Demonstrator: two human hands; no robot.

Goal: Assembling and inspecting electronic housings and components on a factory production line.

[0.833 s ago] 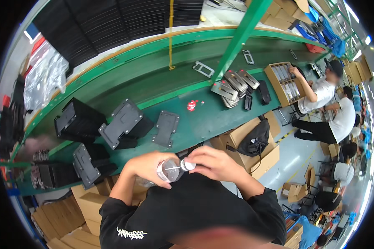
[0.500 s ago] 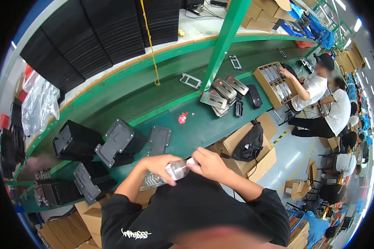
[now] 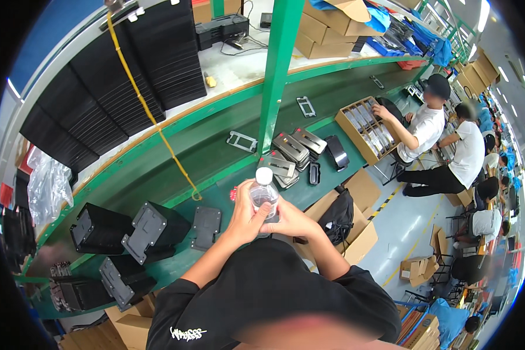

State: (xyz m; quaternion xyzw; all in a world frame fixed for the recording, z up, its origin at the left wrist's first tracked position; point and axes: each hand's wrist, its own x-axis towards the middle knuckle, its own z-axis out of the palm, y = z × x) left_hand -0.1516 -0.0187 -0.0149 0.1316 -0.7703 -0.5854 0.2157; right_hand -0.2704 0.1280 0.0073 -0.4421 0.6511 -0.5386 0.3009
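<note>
Far left, at 9 o'clock from the bottle, a clear plastic bag (image 3: 48, 186) lies crumpled beside rows of black panels (image 3: 116, 87) stacked on the far side of the green bench (image 3: 175, 151). At 8 o'clock, three black box-shaped housings (image 3: 128, 233) sit on the bench edge, two with grey mounting plates facing outward; a flat black plate (image 3: 206, 226) lies just beside them.

The left hand (image 3: 245, 219) is closed around the lower body of a clear plastic bottle (image 3: 263, 195), fingers wrapped from the left. The bottle stands upright at frame centre (white cap on top), held above the near edge of the bench, in front of the person's chest. The right hand (image 3: 289, 220) is closed on the bottle from the right, touching the left hand at the base.

A yellow cord (image 3: 151, 122) hangs at 11 o'clock, ending in a loop near the bench. A green upright post (image 3: 277, 76) rises at 12 o'clock. At 1 o'clock, several grey metal trays (image 3: 294, 153) are stacked together, with a black part (image 3: 336, 153) beside them. A black bag (image 3: 338, 213) rests in an open cardboard box (image 3: 361, 233) at 3 o'clock.

Further right, at 2 o'clock, a co-worker in a white shirt (image 3: 423, 125) reaches into a wooden compartment tray (image 3: 364, 129); other seated people line the aisle beyond.
</note>
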